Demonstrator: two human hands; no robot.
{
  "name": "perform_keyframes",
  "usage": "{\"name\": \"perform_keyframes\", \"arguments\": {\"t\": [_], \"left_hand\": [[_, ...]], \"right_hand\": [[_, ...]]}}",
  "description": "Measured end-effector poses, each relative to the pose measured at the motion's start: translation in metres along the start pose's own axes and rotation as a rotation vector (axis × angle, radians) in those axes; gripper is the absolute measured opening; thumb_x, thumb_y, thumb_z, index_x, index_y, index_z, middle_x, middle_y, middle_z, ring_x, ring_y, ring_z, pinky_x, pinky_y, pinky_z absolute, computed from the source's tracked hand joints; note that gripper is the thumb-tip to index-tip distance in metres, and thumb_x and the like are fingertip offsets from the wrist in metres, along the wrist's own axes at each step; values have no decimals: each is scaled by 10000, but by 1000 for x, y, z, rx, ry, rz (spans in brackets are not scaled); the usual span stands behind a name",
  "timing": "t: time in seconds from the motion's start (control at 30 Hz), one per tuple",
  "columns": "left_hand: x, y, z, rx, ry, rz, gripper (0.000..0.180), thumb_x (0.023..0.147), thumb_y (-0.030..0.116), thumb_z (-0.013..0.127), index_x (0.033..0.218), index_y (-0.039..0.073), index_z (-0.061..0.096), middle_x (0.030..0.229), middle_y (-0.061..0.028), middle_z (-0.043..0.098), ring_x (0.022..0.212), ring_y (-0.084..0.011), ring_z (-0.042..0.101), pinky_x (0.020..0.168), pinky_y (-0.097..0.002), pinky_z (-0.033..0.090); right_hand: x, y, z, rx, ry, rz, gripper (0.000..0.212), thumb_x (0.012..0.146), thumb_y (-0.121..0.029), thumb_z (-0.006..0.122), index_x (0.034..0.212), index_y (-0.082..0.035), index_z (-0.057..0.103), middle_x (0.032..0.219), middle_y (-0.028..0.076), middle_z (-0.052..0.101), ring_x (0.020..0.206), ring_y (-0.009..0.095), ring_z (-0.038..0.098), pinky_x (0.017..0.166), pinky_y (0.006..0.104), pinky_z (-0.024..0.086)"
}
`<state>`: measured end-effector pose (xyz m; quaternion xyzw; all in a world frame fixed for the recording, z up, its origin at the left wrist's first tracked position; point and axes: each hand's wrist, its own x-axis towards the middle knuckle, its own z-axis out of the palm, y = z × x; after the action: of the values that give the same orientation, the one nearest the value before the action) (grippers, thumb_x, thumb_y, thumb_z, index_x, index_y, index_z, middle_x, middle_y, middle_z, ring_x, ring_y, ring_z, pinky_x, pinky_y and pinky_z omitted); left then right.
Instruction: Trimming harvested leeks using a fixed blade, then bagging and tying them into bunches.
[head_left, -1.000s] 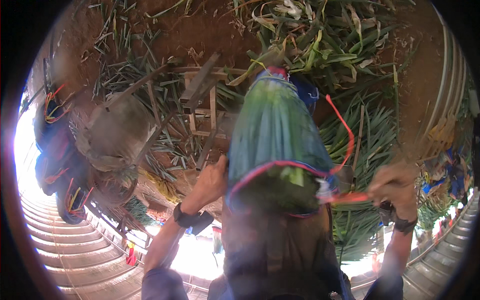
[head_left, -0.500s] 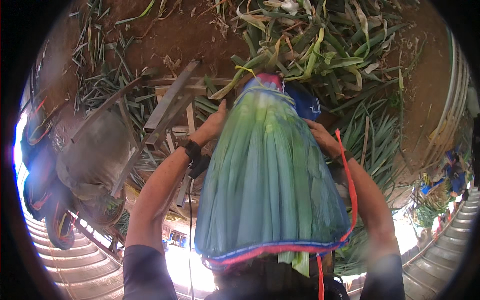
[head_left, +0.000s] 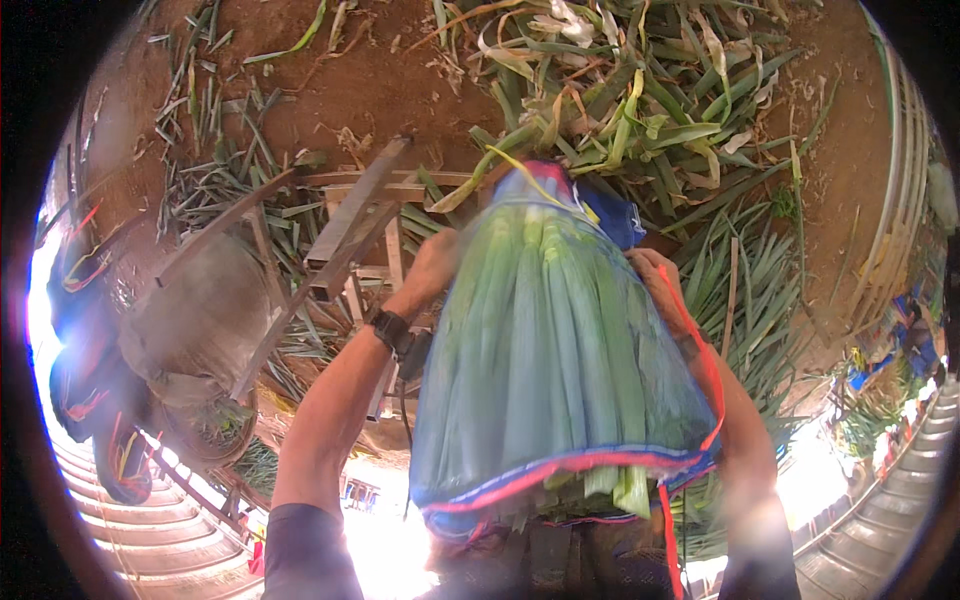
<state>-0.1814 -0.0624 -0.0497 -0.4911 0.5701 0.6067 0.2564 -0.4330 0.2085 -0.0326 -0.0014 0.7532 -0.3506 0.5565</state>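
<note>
A blue mesh bag (head_left: 452,470) with a pink-and-blue hem lies lengthwise before my body, its wide mouth toward me. Packed inside are long leeks (head_left: 535,330), with a few green ends sticking out at the mouth. Its narrow far end is gathered, with a yellow string (head_left: 530,175) lying across it. My left hand (head_left: 432,265), with a black watch on the wrist, grips the bag's left side near that end. On the opposite side my right hand (head_left: 652,275) has its fingers curled against the mesh. A red ribbon (head_left: 712,385) trails beside my right forearm.
A metal frame (head_left: 355,210) stands to the left, close to a dusty cloth-covered bundle (head_left: 195,310). Loose leaves (head_left: 640,110) are heaped on the brown dirt ground ahead. More green leek tops (head_left: 740,270) lie to the right. Blue bundles (head_left: 90,370) hang at far left.
The bag has shifted slightly right, and its mouth hem has tilted and lifted, showing more of the green ends. Both hands have moved a little toward me with it.
</note>
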Motion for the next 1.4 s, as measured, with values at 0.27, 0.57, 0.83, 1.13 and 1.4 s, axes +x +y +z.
{"name": "perform_keyframes", "arguments": {"t": [0.27, 0.57, 0.83, 1.13, 1.4], "left_hand": [[-105, 23, 13, -135, 64, -9, 213, 944, 179, 555, 1060, 0, 547, 929, -88, 588, 874, -143, 533, 774, -299, 452], [-99, 6, 12, -61, 52, -9, 191, 979, 185, 515, 1046, 7, 526, 918, -84, 566, 868, -131, 512, 766, -297, 446], [-90, -13, -5, -167, 41, 88, 263, 963, 241, 517, 1024, -14, 534, 888, -158, 599, 838, -223, 565, 773, -356, 463], [-266, 24, -6, -121, 153, -15, 161, 954, 168, 521, 959, 8, 520, 807, -53, 504, 790, -110, 472, 697, -291, 431], [-474, 140, -51, -503, 148, -248, 134, 907, 143, 585, 898, 9, 591, 746, -8, 596, 627, -107, 533, 541, -267, 429]], "right_hand": [[-80, -52, -10, 372, -234, 56, 355, 958, -330, 586, 1180, -53, 585, 1000, 18, 629, 894, 111, 589, 772, 265, 497], [-9, 13, -21, -182, -334, -185, 294, 918, -224, 549, 1034, 33, 633, 922, 37, 622, 862, 138, 563, 797, 269, 447], [-41, -22, 6, 264, -141, 29, 308, 956, -267, 545, 1091, 0, 619, 946, 13, 625, 864, 135, 573, 801, 264, 458], [-195, -65, -6, 458, -137, 287, 276, 920, -193, 617, 1132, -19, 647, 1040, 11, 651, 887, 102, 596, 780, 264, 486], [-401, -180, -62, 522, -245, 290, 130, 760, -62, 704, 785, -60, 577, 751, -21, 549, 698, 61, 500, 613, 225, 403]]}}
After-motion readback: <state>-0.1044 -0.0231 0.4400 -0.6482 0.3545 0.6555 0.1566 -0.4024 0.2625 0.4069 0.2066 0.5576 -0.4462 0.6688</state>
